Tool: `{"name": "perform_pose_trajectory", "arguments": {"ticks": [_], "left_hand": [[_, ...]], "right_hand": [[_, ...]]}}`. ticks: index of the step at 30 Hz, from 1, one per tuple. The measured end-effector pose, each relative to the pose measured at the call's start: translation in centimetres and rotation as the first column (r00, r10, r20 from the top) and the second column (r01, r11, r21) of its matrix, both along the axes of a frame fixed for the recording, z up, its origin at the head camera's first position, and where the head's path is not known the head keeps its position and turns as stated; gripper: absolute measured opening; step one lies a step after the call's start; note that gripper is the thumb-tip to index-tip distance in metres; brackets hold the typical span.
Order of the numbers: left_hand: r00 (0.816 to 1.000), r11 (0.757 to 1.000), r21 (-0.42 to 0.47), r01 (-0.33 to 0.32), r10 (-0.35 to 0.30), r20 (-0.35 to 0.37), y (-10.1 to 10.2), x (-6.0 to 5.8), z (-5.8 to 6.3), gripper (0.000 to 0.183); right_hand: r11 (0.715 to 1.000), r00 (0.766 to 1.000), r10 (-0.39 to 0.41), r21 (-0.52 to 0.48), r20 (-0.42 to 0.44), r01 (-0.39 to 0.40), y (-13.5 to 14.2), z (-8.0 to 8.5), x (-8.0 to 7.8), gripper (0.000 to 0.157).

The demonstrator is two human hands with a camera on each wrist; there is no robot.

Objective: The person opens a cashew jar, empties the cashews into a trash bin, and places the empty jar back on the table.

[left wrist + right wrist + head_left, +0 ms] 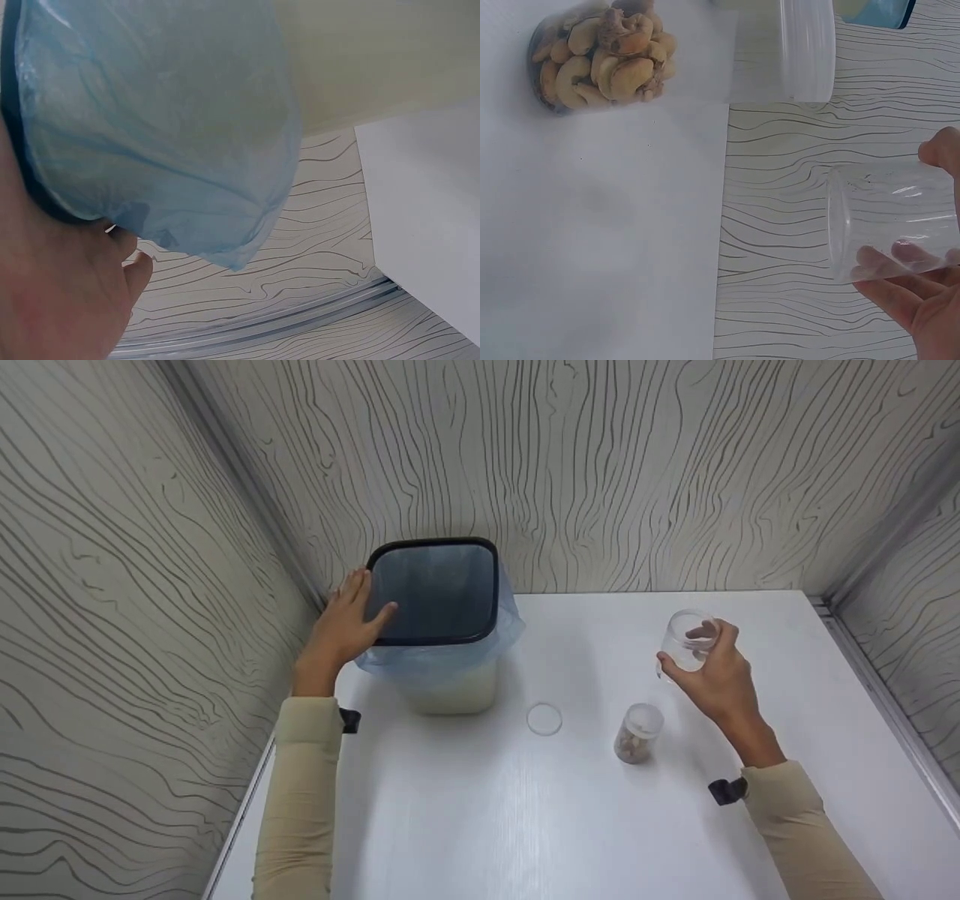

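My left hand (345, 619) rests at the left side of a bin (454, 697), its fingers along the dark rim (496, 585) and its thumb spread over the top. A blue bag (165, 120) hangs over the bin's outside, close to the fingers in the left wrist view. My right hand (716, 675) grips a clear plastic jar (885, 217) between thumb and fingers; nothing shows inside it. Nearer the front stands an upright clear jar with a whitish lid, holding cashew nuts (611, 64) in its lower part.
A round clear lid (544, 719) lies flat on the white table (480, 810) between the bin and the nut jar. Wood-grain patterned panels (570, 472) rise behind the table and at both sides. A metal rail (885, 705) runs along the right.
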State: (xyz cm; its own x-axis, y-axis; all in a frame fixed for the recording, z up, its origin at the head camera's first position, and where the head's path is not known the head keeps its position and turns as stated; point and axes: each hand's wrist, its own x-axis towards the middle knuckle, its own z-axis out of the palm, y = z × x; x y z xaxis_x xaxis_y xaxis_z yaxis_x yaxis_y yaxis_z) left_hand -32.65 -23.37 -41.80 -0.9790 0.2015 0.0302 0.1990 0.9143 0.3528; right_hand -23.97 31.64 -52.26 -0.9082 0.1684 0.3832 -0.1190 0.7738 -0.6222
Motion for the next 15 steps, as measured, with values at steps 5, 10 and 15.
{"name": "perform_pose_trajectory", "arguments": {"ticks": [5, 10, 15], "left_hand": [[1.0, 1.0, 0.007, 0.006, -0.006, 0.009, 0.0, -0.1, 0.1, 0.088], [1.0, 1.0, 0.002, 0.011, -0.011, 0.011, -0.1, -0.2, 0.0, 0.088], [1.0, 1.0, 0.0, 0.01, -0.01, 0.008, -0.1, -0.2, 0.0, 0.089]], "right_hand": [[1.0, 1.0, 0.011, -0.012, 0.013, -0.011, 0.2, -0.4, 0.1, 0.083], [1.0, 1.0, 0.01, -0.016, 0.027, -0.01, 0.4, -0.8, 0.2, 0.083], [1.0, 0.999, 0.003, -0.021, 0.047, -0.002, 0.6, -1.2, 0.3, 0.084]]}}
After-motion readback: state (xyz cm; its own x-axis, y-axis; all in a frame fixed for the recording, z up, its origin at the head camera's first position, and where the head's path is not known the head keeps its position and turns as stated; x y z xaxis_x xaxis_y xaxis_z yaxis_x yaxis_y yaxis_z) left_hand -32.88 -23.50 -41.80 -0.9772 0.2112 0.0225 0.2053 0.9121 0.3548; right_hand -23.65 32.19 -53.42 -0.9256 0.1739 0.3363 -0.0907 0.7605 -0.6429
